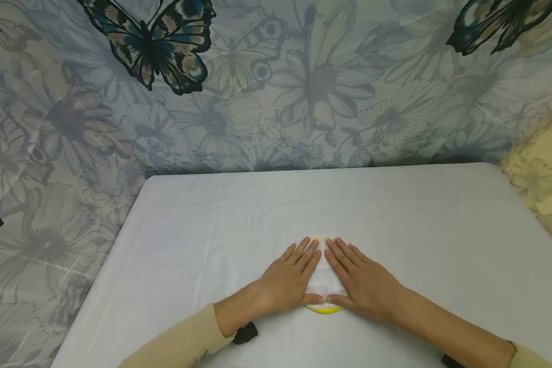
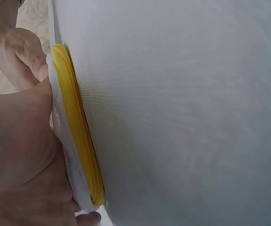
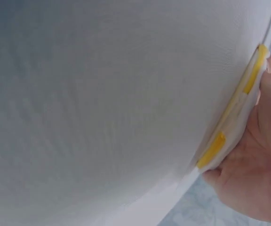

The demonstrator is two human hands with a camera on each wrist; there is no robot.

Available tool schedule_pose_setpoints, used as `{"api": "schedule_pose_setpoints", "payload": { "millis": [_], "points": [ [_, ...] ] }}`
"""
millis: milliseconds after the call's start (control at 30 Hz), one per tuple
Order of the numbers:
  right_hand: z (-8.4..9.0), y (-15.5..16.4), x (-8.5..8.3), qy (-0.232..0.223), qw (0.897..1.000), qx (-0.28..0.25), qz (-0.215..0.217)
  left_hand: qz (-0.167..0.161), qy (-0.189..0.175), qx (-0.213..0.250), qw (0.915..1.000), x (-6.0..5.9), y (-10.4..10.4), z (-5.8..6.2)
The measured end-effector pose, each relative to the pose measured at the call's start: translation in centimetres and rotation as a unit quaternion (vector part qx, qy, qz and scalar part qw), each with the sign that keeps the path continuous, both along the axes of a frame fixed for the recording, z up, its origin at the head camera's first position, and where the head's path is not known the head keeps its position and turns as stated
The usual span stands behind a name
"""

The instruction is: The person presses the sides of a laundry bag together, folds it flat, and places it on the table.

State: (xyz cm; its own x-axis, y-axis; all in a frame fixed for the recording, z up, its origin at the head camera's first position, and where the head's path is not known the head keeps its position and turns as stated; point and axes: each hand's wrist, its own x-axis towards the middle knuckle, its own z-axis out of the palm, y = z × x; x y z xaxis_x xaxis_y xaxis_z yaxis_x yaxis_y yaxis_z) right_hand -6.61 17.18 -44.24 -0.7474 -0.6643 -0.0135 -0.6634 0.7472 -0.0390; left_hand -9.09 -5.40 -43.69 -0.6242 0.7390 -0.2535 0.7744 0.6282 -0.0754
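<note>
A small, roundish, flat white cloth item with a yellow edge [image 1: 324, 276] lies on the white-covered table; its exact kind is not clear. Its white top looks like fine mesh, and layered yellow edging [image 2: 74, 117] runs along its side in the left wrist view. My left hand [image 1: 290, 281] rests flat on its left part with straight fingers. On the right part lies my right hand [image 1: 370, 286], also flat, fingers pointing inward and away. The two thumbs nearly meet at the near edge. In the right wrist view, yellow strips [image 3: 211, 150] show beneath the right palm. Both hands hide much of the item.
The table's white cloth [image 1: 202, 225] stretches around the hands, with its far edge against a wall covering [image 1: 257, 102] printed with flowers and butterflies. Dark straps [image 1: 245, 333] show under the forearms.
</note>
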Motion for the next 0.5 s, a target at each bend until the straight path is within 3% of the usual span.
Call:
{"api": "schedule_pose_setpoints", "payload": {
  "millis": [500],
  "points": [
    [0.26, 0.61, -0.02, 0.072, 0.997, -0.037, 0.020, -0.005, 0.020, 0.035, 0.9992, 0.20, -0.55, 0.44]
  ]
}}
